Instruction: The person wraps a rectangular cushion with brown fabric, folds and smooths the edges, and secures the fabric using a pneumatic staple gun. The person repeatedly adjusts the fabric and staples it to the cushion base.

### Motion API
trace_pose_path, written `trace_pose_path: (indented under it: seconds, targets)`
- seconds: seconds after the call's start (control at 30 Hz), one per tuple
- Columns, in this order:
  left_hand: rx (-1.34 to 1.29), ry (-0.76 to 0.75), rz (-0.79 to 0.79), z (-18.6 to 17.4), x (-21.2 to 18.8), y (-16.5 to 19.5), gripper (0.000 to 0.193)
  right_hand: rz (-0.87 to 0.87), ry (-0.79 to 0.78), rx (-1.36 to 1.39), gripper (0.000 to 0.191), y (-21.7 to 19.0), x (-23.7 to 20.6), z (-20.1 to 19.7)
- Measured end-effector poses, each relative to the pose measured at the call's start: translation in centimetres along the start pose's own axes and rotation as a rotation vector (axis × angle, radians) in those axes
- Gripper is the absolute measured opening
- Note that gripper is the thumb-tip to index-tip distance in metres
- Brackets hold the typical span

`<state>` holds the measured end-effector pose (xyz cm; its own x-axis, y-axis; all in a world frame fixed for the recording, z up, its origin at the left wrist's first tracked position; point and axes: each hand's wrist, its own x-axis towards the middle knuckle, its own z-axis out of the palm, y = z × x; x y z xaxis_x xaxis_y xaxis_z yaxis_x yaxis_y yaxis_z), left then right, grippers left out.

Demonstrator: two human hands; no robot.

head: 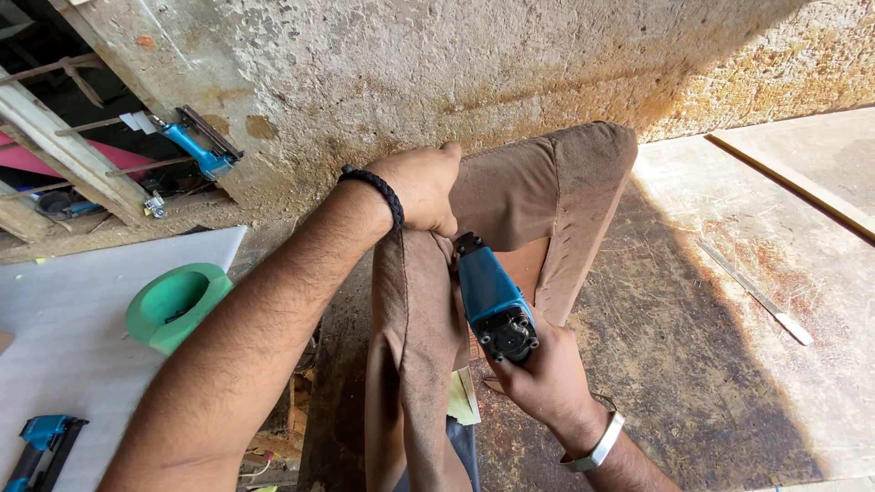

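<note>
Gripping brown fabric (510,196) stretched over a padded piece, the left hand (417,187) is clenched; a blue staple gun (492,305) is grasped by the right hand (542,369).

Concrete floor (693,364) w/ metal strip (756,293)

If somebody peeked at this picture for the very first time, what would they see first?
Right in the middle, the right hand grips a blue staple gun with its nose against the brown fabric of a padded piece, while the left hand pulls that fabric tight at the top. On the left, a green foam ring lies on a white sheet, and another blue tool rests farther back.
</note>
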<state>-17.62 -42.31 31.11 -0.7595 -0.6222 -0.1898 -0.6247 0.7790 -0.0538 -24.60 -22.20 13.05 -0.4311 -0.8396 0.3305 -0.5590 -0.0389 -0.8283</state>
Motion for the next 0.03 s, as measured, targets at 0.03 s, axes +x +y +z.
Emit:
trace_pose_path:
  seconds: [0.03]
  targets:
    - [0.002, -0.024, -0.020, -0.07, -0.01, 0.23, 0.101, -0.005, -0.012, 0.010, 0.029, 0.09, 0.04, -0.09]
